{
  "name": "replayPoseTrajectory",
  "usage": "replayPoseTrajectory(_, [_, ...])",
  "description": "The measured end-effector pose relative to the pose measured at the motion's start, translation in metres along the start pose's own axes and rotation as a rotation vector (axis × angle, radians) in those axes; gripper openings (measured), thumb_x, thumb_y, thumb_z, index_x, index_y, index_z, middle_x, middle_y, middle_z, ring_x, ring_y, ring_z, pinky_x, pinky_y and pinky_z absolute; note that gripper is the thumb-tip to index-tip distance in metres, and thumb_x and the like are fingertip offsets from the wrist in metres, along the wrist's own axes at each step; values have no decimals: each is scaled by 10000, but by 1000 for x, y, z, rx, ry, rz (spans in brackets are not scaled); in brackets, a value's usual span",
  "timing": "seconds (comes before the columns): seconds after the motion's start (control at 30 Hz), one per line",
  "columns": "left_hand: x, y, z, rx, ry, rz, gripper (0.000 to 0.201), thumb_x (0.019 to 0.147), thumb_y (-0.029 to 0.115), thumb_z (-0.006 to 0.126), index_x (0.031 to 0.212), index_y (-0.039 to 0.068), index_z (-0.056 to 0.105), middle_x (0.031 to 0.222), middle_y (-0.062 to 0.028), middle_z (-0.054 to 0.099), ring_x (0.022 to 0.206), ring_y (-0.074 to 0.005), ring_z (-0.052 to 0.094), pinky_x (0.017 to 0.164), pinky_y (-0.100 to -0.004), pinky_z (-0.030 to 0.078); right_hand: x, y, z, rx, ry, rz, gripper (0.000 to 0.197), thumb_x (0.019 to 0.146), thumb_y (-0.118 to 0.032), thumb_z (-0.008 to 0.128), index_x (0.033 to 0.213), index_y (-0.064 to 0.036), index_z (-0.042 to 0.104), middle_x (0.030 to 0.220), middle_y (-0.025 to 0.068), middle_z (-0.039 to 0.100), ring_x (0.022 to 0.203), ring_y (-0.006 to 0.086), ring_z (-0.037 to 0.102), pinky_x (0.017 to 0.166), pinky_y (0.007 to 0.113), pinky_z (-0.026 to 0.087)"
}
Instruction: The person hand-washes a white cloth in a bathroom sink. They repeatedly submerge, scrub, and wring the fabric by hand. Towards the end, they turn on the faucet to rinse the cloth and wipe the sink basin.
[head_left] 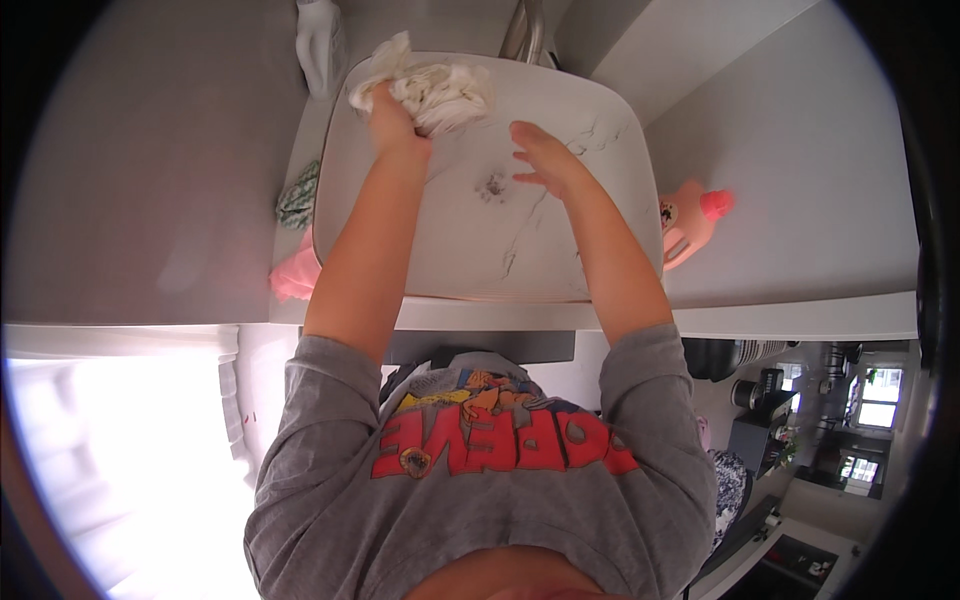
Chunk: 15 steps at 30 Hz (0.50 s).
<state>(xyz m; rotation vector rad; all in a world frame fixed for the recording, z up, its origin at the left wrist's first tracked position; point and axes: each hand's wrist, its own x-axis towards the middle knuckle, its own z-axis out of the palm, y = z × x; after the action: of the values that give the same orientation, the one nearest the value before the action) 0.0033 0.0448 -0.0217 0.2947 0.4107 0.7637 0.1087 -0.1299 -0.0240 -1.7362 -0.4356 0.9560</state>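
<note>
Bunched white cloth (445, 97) lies in my left hand (392, 118), at the far left of a white marbled sink basin (450, 260). Its folds hide most of my left fingers, which are closed on it. A corner of the fabric sticks up past the basin's back rim. To the right, my right hand (545, 160) hovers over the basin with its fingers apart and nothing in them. Between the two hands, a little nearer to me, is the dark drain (491, 187).
A metal faucet (524, 32) rises behind the basin. Along its left side are a white bottle (318, 48), a green-and-white patterned cloth (298, 196) and something pink (296, 270). A pink bottle with a red cap (690, 220) stands at the right, beside a grey wall (790, 190).
</note>
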Motion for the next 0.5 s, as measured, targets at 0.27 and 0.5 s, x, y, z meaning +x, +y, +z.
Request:
replayPoseTrajectory(0.27, [-5, 10, 2, -125, -4, 19, 406, 887, 291, 379, 1206, 49, 441, 1130, -108, 554, 1012, -283, 577, 829, -430, 514, 36, -80, -47, -860, 350, -236, 570, 814, -482, 507, 1142, -19, 555, 984, 205, 621, 987, 304, 580, 825, 399, 446])
replayPoseTrajectory(0.5, [-4, 2, 6, -129, 14, -42, 413, 907, 308, 323, 1207, 53, 448, 1164, -121, 537, 1084, -310, 526, 920, -454, 441, 105, -169, -70, -1064, 684, -529, 507, 785, -496, 560, 845, 0, 645, 695, 100, 623, 598, 194, 613, 565, 303, 484])
